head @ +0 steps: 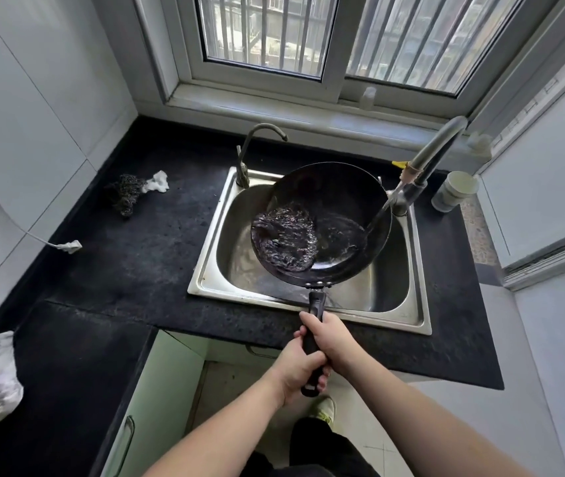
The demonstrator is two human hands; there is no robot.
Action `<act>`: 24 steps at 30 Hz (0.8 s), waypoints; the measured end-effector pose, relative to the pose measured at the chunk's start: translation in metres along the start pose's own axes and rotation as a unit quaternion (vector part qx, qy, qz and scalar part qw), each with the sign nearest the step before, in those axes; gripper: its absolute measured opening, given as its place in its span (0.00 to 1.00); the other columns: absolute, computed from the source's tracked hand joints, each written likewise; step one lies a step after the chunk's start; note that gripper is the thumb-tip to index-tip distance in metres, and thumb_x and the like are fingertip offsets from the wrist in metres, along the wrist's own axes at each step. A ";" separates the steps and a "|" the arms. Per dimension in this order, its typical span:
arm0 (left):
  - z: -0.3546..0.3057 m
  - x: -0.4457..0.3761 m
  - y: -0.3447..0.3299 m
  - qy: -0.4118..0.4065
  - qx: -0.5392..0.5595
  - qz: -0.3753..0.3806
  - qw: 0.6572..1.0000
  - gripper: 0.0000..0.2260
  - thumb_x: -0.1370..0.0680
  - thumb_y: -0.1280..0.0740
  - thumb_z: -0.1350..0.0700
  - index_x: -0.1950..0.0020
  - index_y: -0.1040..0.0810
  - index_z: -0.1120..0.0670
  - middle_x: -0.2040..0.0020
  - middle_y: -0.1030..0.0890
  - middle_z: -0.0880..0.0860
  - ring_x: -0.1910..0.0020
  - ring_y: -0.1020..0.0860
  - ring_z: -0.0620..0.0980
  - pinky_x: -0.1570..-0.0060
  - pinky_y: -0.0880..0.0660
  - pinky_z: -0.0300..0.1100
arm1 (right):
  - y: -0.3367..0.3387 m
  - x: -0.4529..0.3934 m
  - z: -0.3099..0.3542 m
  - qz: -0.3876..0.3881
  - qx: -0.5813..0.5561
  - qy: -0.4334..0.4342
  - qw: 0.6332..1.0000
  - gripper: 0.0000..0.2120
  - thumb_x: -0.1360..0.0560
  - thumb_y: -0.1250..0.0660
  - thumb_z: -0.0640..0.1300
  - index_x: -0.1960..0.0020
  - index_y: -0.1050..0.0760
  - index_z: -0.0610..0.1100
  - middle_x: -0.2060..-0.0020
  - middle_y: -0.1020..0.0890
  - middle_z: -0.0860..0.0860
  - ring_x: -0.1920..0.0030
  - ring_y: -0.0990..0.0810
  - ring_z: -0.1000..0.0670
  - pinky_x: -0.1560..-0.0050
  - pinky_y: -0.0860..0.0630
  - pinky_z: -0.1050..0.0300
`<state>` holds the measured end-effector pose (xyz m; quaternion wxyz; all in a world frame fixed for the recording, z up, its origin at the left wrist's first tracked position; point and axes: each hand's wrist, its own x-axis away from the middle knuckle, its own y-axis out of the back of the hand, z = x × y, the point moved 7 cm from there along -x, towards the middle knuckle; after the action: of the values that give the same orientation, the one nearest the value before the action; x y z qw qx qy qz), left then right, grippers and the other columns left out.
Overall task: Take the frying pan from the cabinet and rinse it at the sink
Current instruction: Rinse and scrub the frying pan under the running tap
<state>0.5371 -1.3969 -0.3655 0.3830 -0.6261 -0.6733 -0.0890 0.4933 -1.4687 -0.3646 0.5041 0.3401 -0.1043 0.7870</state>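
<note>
The black frying pan (336, 201) hangs tilted over the steel sink (205, 266), with water swirling in its lower left part. A thin stream of water runs from the big tap (435, 149) on the right into the pan. Both hands grip the pan's black handle in front of the sink. My right hand (330, 337) holds it higher up, nearer the pan. My left hand (303, 371) holds the end of the handle.
A small gooseneck tap (257, 146) stands at the sink's back left. A steel scourer with a white rag (133, 192) lies on the black counter (129, 263). A white cup (454, 191) stands right of the sink. A cabinet door (157, 401) hangs open below.
</note>
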 end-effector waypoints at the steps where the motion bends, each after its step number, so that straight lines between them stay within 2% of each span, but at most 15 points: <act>1: 0.000 -0.001 0.001 -0.009 -0.014 -0.003 1.000 0.08 0.25 0.43 0.70 0.52 0.30 0.59 0.74 0.29 0.55 0.80 0.32 0.49 0.79 0.34 0.35 | 0.000 -0.001 0.000 0.002 0.004 0.010 1.000 0.12 0.21 0.36 0.45 0.61 0.27 0.40 0.64 0.18 0.43 0.69 0.19 0.55 0.63 0.24 0.60; 8: -0.009 -0.016 0.011 -0.037 -0.090 -0.029 0.995 0.09 0.26 0.39 0.68 0.49 0.30 0.58 0.74 0.27 0.54 0.80 0.29 0.50 0.77 0.30 0.38 | 0.000 -0.018 0.005 0.018 -0.018 0.035 0.999 0.14 0.21 0.36 0.44 0.64 0.27 0.42 0.65 0.18 0.44 0.67 0.20 0.52 0.58 0.24 0.55; 12: -0.014 -0.025 0.012 -0.061 -0.132 -0.030 0.989 0.11 0.28 0.39 0.66 0.46 0.30 0.64 0.75 0.26 0.55 0.80 0.27 0.51 0.77 0.28 0.40 | 0.001 -0.023 0.010 0.035 -0.017 0.055 0.998 0.14 0.21 0.37 0.44 0.65 0.28 0.42 0.64 0.19 0.42 0.67 0.19 0.55 0.57 0.24 0.55; 15: -0.017 -0.029 0.013 -0.081 -0.158 -0.039 0.983 0.09 0.29 0.38 0.64 0.49 0.28 0.64 0.75 0.25 0.58 0.81 0.26 0.52 0.76 0.27 0.41 | 0.003 -0.026 0.012 0.048 -0.028 0.062 0.997 0.12 0.21 0.37 0.44 0.63 0.28 0.42 0.63 0.20 0.42 0.66 0.19 0.54 0.58 0.24 0.57; 19: -0.025 -0.034 0.015 -0.109 -0.200 -0.040 0.973 0.04 0.29 0.39 0.64 0.59 0.25 0.64 0.76 0.24 0.59 0.80 0.26 0.53 0.75 0.25 0.44 | 0.003 -0.030 0.018 0.059 -0.040 0.070 0.995 0.12 0.21 0.38 0.41 0.63 0.29 0.41 0.63 0.21 0.43 0.65 0.19 0.55 0.58 0.24 0.58; 24: -0.036 -0.040 0.018 -0.122 -0.221 -0.065 0.965 0.02 0.28 0.38 0.64 0.57 0.28 0.61 0.76 0.24 0.57 0.81 0.25 0.54 0.78 0.28 0.41 | 0.005 -0.040 0.023 0.059 -0.062 0.062 0.994 0.12 0.21 0.37 0.42 0.63 0.29 0.43 0.66 0.21 0.47 0.62 0.19 0.51 0.54 0.23 0.53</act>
<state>0.5646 -1.4454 -0.3723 0.1434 -0.6562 -0.7177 -0.1836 0.5089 -1.5119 -0.3721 0.4823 0.2518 -0.1412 0.8271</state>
